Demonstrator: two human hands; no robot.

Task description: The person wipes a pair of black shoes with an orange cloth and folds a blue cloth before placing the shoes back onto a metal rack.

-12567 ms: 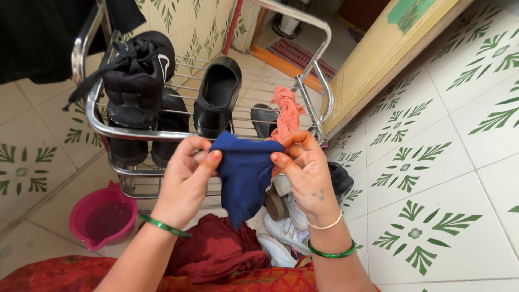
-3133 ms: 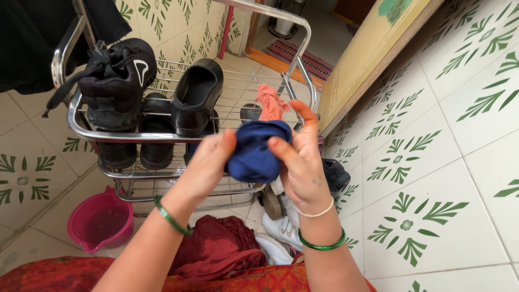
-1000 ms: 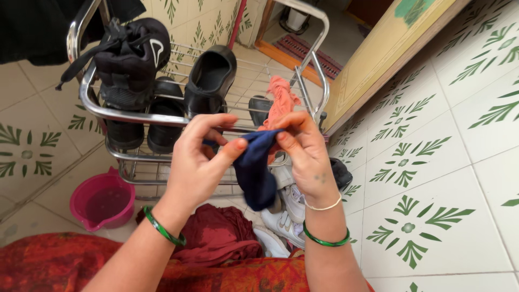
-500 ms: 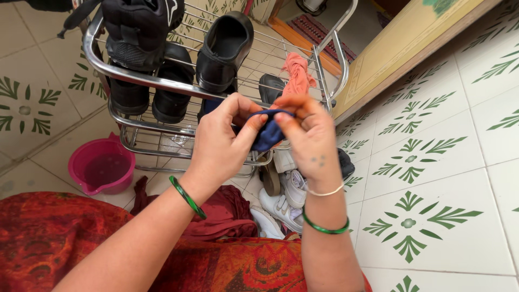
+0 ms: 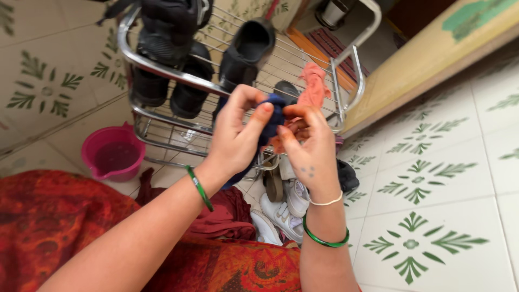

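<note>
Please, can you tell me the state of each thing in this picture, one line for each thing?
Left hand: closed on the blue cloth.
Right hand: pinching the same cloth.
Blue cloth: bunched up between both hands.
Shoe rack: upright, holding shoes.
Black shoes: resting on the rack.
Orange cloth: draped over the rack.
Pink tub: on the floor, holding water.
Dark red cloth: crumpled on the floor.
White shoes: lying on the floor.

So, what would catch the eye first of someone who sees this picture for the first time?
At the centre, the left hand and the right hand, each with a green bangle at the wrist, pinch a small dark blue cloth between the fingers. Just behind them stands a shiny metal wire rack with black shoes on it and an orange rag hanging on it. A pink plastic bucket sits on the tiled floor at the left.
</note>
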